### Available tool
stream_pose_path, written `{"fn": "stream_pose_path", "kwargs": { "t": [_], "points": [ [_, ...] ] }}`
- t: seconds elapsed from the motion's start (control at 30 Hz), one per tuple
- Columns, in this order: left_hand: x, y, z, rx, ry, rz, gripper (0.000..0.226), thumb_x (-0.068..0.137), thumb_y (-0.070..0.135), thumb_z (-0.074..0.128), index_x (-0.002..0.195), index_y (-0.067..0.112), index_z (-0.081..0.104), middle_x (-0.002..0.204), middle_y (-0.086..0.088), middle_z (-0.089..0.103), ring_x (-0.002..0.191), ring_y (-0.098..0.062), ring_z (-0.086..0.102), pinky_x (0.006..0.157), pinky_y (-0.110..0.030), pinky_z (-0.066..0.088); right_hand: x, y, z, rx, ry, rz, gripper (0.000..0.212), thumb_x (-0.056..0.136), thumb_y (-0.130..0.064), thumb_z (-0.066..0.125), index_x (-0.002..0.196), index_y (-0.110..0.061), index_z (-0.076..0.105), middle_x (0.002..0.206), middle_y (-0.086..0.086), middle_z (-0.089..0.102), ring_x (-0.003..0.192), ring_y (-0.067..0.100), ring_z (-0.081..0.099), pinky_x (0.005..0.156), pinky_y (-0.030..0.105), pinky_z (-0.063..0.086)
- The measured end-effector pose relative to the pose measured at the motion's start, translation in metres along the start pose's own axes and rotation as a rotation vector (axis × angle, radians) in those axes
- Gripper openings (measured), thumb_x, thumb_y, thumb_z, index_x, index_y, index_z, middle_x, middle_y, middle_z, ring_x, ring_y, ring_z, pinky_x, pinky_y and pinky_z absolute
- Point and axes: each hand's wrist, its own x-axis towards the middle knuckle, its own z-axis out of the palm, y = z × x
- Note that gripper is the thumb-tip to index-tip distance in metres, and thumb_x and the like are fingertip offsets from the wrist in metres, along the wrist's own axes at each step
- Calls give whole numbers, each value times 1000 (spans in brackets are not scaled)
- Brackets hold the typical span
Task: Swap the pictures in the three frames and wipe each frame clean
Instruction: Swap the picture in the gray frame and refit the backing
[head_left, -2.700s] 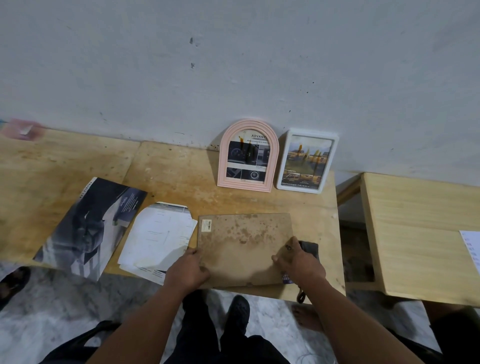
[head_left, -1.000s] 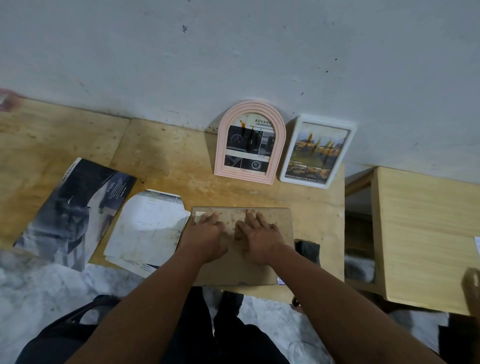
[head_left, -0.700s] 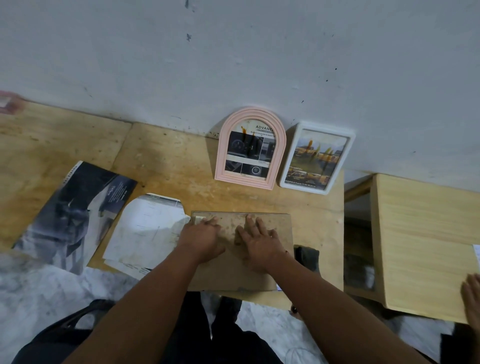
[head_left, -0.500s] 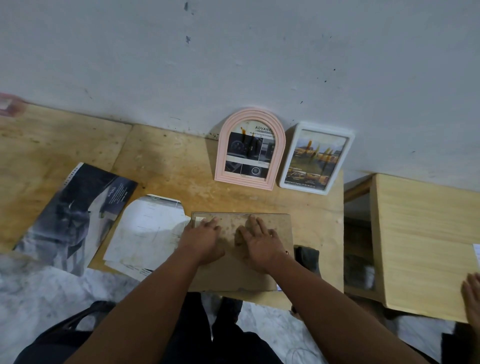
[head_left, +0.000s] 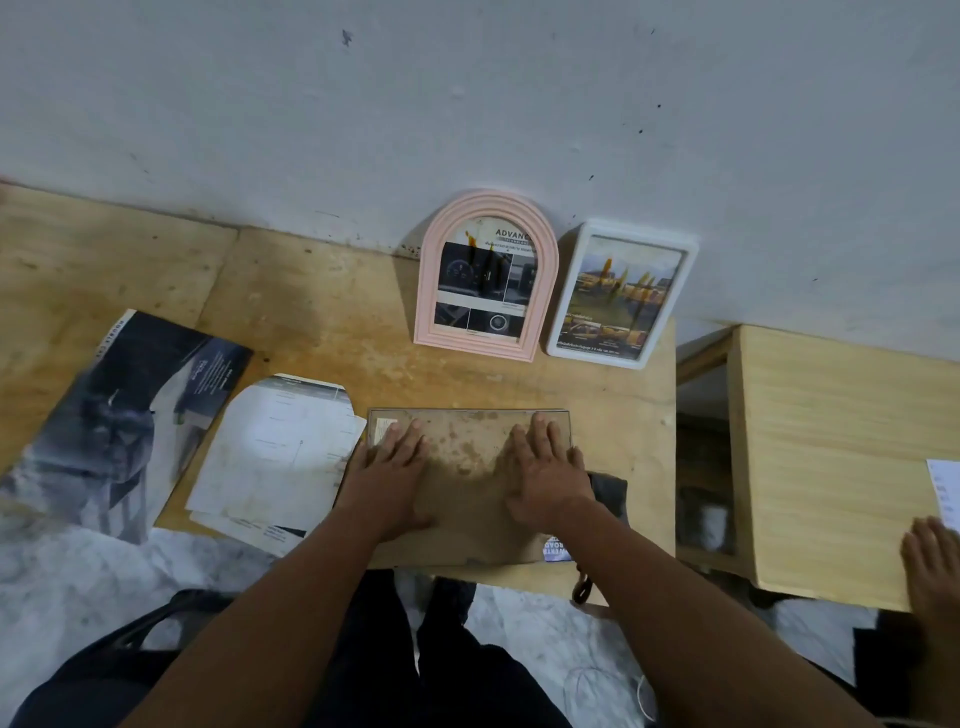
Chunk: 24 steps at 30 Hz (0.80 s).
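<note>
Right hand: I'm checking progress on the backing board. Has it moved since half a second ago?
Yes. The right hand has slid right along the backing board, from near its middle toward the right edge, away from the left hand.

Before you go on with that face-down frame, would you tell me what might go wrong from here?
1. The face-down frame overhangs the table's near edge; the flat left hand and right hand pressing on it could tip or slide it off.
2. The dark cloth lies partly under its right side, so it may rock.
3. The cut paper touches its left edge and could be dragged along.
</note>
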Motion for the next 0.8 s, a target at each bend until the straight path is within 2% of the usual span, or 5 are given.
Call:
{"fn": "stream_pose_path", "kwargs": {
  "t": [0.33,0.47,0.53,0.63,0.8],
  "points": [
    [-2,2,0,27,16,-2,109,91,65,62,166,20,-4,173,-2,-22,160,-29,-18,128,-58,4,-1,9,0,44,-21,-35,117,85,-56,68,159,-27,-18,164,7,-33,153,31,-24,125,56,8],
    [-12,3,4,7,80,-41,110,89,65,64,167,18,3,174,-12,-14,160,-38,-11,129,-55,2,-18,2,2,69,64,14,104,89,-52,63,161,-27,-8,167,12,-22,154,34,-18,125,55,11],
    [-23,1,14,-2,116,-31,109,83,68,70,165,17,20,174,-17,2,159,-44,2,127,-58,10,-31,-4,9,83,89,43,96,92,-47,59,161,-26,-5,169,14,-16,155,36,-15,124,56,13],
    [-44,-11,33,61,153,17,107,61,71,85,150,20,55,165,-18,37,151,-47,34,114,-64,38,-47,-4,23,75,65,64,99,92,-48,60,161,-25,-6,168,13,-18,155,36,-14,124,57,10],
    [-63,-27,49,87,182,48,98,67,67,84,149,22,53,163,-22,37,146,-50,41,108,-64,46,-57,3,35,130,41,89,101,90,-54,60,161,-28,-7,167,10,-24,155,33,-16,124,59,6]
  ]
}}
